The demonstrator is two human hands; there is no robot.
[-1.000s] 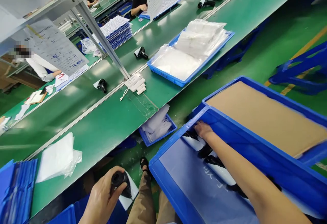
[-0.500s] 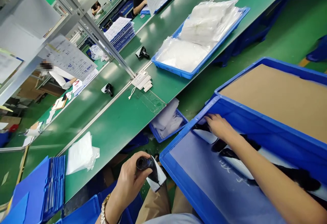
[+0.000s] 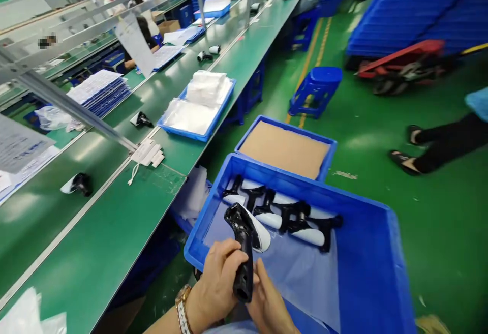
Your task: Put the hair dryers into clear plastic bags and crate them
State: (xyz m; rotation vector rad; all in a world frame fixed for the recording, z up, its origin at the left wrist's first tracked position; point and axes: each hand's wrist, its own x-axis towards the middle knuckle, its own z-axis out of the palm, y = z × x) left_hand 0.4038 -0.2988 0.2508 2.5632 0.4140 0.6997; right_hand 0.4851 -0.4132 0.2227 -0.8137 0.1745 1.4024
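Observation:
A black-and-white pistol-shaped device (image 3: pixel 244 237) is held up over the near left side of the blue bin (image 3: pixel 366 199). My left hand (image 3: pixel 221 278), with a watch at the wrist, is closed round its black handle from the left. My right hand (image 3: pixel 269 298) is at the handle's right side, its fingertips against it and partly hidden behind it. Inside the bin, several like devices (image 3: pixel 307 235) lie in a row along the far wall, on a bluish sheet (image 3: pixel 301 278).
Left of me runs a green workbench (image 3: pixel 125 217) with a blue tray (image 3: pixel 206 135) of clear bags and white power blocks (image 3: pixel 147 152). Beyond the bin are a box with a cardboard top (image 3: pixel 282 148), a blue stool (image 3: pixel 318 87) and a red pallet jack (image 3: pixel 404 59). A person's legs (image 3: pixel 446 143) show at right.
My right hand has come out of the bin to the device in my left hand. That device is now over the bin, handle towards me. The view has swung right.

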